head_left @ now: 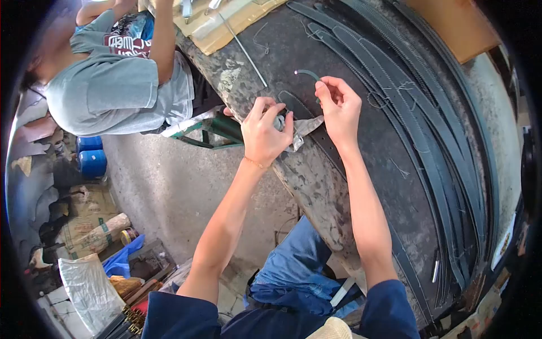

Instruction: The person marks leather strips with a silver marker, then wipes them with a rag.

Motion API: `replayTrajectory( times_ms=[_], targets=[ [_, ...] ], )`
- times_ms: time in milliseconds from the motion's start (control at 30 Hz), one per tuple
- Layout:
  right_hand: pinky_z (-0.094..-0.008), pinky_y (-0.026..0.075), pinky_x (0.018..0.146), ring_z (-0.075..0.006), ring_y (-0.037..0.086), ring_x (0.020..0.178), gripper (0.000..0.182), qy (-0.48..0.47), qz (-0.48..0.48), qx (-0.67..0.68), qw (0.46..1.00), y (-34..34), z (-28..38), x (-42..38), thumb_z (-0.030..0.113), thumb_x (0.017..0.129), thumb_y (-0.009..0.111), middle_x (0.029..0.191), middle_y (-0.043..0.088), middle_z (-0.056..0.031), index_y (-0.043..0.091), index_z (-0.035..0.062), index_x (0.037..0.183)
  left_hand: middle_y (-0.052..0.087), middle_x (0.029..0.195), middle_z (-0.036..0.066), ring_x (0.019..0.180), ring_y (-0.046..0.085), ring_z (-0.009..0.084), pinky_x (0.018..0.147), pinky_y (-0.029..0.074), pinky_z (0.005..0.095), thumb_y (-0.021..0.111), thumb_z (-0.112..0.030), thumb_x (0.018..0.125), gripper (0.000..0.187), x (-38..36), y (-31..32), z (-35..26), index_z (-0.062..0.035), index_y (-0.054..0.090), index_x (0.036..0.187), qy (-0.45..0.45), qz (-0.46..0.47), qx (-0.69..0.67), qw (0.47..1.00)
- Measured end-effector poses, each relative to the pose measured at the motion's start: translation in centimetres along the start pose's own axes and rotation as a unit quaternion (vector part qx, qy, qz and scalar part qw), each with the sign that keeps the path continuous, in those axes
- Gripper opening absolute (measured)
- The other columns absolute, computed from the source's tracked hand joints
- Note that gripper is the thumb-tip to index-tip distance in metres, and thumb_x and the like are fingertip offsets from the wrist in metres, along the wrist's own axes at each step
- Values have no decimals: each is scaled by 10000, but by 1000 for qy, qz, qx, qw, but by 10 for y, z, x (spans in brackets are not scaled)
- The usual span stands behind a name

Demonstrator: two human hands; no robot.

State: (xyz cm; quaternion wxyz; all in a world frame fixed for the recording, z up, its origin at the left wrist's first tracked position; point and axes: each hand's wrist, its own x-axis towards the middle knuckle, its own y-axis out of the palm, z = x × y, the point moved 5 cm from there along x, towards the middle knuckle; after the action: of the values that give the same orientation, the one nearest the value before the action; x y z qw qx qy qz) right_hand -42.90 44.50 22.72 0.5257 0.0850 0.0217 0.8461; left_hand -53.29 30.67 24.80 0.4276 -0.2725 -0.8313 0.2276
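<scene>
My right hand [341, 107] is closed in a pinch on a short, thin dark cord [308, 72]. The cord curves out to the left and ends in a small pale pinkish tip. My left hand [264, 129] is closed around a crumpled clear plastic bag [305, 129] with something greyish inside, mostly hidden by the fingers. The bag's pointed end reaches toward my right wrist. Beneath both hands lies a dark stitched strap [324, 141] along the worn bench edge.
Many long dark stitched straps [418, 124] lie along the bench [361, 152], with loose threads among them. A thin metal rod [244, 52] rests by cardboard [226, 25]. Another person in a grey shirt [113, 85] sits at left. Blue containers [91, 161] stand on the floor.
</scene>
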Motion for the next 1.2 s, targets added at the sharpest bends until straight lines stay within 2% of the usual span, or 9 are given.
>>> replayTrajectory(
  times_ms=[100, 167, 333, 733, 800, 900, 1033, 1100, 1200],
  targets=[
    [-210, 442, 570, -39, 557, 647, 118, 4, -18, -21, 1000, -2, 1, -2, 78, 906, 678, 778, 664, -10, 687, -30, 952, 604, 883, 112, 720, 645, 262, 637, 513, 342, 779, 2, 686, 165, -3, 3, 1, -3, 680, 819, 15, 4, 24, 1000],
    [-217, 431, 552, -41, 541, 621, 95, -13, 8, -36, 999, -1, -1, -2, 45, 875, 683, 771, 670, -25, 692, -29, 933, 604, 864, 114, 724, 636, 260, 644, 511, 338, 770, 22, 678, 160, -1, 3, -3, -5, 676, 805, 20, 13, 42, 999],
    [-255, 401, 514, -97, 527, 564, 71, -67, 48, -107, 991, 1, 9, -1, -11, 779, 716, 692, 620, -54, 711, -13, 849, 602, 859, 93, 729, 626, 250, 641, 507, 333, 743, 34, 668, 152, -3, 7, 2, -21, 667, 788, 6, 26, 42, 999],
    [-249, 392, 485, -105, 533, 536, 93, -117, 86, -156, 977, 6, 5, -4, -25, 744, 728, 687, 624, -56, 707, -13, 834, 595, 823, 66, 678, 611, 231, 598, 493, 322, 754, 29, 632, 176, -9, 5, 10, -55, 675, 765, 2, -12, 27, 1000],
    [-248, 391, 484, -103, 531, 534, 94, -126, 86, -162, 975, 6, 6, -4, -25, 742, 728, 686, 623, -54, 708, -12, 833, 623, 812, 85, 700, 626, 194, 638, 493, 283, 745, 55, 676, 155, -10, 4, 9, -35, 697, 793, -13, -5, 30, 999],
    [-246, 390, 482, -99, 529, 533, 90, -121, 93, -168, 974, 8, 5, -4, -26, 744, 724, 680, 620, -53, 707, -10, 831, 624, 806, 85, 694, 625, 187, 632, 492, 279, 745, 58, 679, 162, -10, 3, 9, -38, 697, 799, -13, -8, 31, 999],
    [-237, 384, 481, -93, 523, 530, 86, -131, 97, -154, 974, 9, 4, -5, -22, 748, 724, 675, 616, -50, 710, -5, 831, 628, 810, 86, 696, 626, 187, 635, 493, 279, 744, 61, 679, 170, -10, 4, 10, -37, 696, 809, -9, -2, 32, 999],
    [-234, 383, 481, -91, 522, 531, 87, -136, 100, -156, 973, 8, 4, -5, -20, 749, 726, 678, 617, -48, 711, -4, 833, 582, 783, 67, 667, 605, 227, 580, 477, 312, 744, 47, 622, 197, -10, 6, 11, -56, 667, 772, 10, -16, 25, 1000],
    [-229, 384, 488, -82, 517, 538, 87, -143, 101, -169, 970, 9, 3, -5, -17, 753, 727, 687, 624, -41, 711, -6, 838, 622, 828, 73, 679, 606, 228, 593, 483, 315, 736, 50, 627, 195, -11, 7, 12, -54, 666, 776, 16, -20, 15, 1000]
  ],
)
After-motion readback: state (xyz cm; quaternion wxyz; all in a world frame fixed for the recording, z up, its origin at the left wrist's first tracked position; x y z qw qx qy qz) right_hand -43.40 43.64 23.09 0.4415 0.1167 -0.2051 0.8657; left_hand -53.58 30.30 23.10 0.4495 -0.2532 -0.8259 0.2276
